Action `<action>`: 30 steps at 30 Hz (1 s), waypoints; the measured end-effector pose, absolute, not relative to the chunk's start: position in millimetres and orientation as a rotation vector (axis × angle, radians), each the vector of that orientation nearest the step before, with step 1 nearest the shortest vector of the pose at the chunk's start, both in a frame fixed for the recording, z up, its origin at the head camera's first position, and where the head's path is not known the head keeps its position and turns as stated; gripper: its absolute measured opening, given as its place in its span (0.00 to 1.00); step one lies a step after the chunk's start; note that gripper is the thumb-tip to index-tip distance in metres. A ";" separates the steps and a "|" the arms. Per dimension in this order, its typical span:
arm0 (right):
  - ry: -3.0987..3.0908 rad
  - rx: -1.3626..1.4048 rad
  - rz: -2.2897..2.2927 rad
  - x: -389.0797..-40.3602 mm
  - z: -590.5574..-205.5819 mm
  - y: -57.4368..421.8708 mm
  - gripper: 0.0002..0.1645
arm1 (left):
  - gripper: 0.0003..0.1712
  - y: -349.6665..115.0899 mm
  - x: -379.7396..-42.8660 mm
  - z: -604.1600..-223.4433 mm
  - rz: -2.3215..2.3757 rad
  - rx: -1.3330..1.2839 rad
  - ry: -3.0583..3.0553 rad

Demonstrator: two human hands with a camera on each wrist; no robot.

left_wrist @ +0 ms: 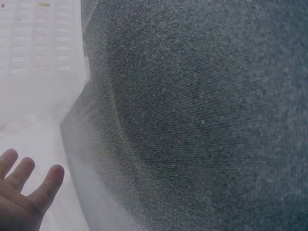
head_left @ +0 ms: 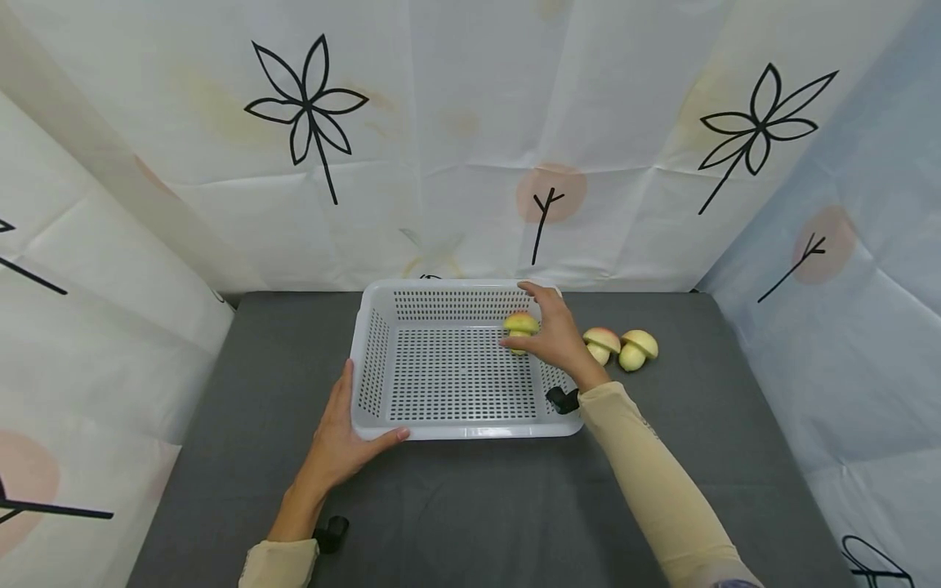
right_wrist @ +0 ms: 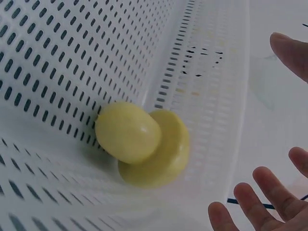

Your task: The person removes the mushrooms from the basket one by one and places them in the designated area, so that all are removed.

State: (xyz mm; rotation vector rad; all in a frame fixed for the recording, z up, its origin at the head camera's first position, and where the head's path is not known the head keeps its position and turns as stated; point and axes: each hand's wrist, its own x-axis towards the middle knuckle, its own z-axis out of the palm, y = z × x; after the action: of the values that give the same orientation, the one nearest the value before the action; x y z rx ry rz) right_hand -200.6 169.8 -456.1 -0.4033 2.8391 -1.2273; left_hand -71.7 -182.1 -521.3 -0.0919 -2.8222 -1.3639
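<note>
A white perforated plastic basket (head_left: 470,432) sits on the grey cloth. Inside it, at the back right corner, lies a yellow mushroom (head_left: 520,323) with a reddish tint on its cap; the right wrist view shows the mushroom (right_wrist: 139,139) against the basket's walls. My right hand (head_left: 557,331) is over the basket's right side, thumb and fingers spread apart around the mushroom without gripping it. At the front left corner, my left hand (head_left: 340,437) lies along the basket with straight fingers at its left side and the thumb by the front rim.
Two more yellow mushrooms, one with a reddish cap (head_left: 603,340) and one paler (head_left: 638,349), stand on the grey table (head_left: 470,506) right of the basket, close to my right wrist. White printed cloth walls (head_left: 456,163) enclose the back and sides.
</note>
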 end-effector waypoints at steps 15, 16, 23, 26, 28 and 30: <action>2.772 -0.205 -1.134 -216.2 -481.3 147.5 0.60 | 0.79 -182.4 -72.5 -523.5 -1.353 -0.095 -2.822; 2.774 -0.196 -1.125 -216.5 -482.5 146.6 0.60 | 0.79 -182.2 -72.5 -523.6 -1.354 -0.095 -2.821; 2.765 -0.142 -1.059 -216.0 -484.8 141.4 0.59 | 0.79 -180.8 -72.8 -523.0 -1.358 -0.097 -2.814; 2.759 -0.158 -1.047 -215.7 -485.5 140.3 0.57 | 0.79 -180.9 -72.4 -522.7 -1.362 -0.098 -2.807; 2.752 -0.176 -1.052 -215.7 -486.6 140.0 0.56 | 0.79 -181.0 -72.3 -522.4 -1.365 -0.101 -2.804; 2.748 -0.195 -1.056 -216.0 -487.9 139.9 0.55 | 0.79 -181.0 -72.3 -522.4 -1.364 -0.102 -2.804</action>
State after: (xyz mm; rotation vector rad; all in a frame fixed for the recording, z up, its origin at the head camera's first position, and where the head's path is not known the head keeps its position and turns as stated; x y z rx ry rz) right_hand -216.0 139.9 -487.9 -0.1952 2.7484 -1.0558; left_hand -72.3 -181.0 -522.4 -0.1020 -2.8041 -1.3640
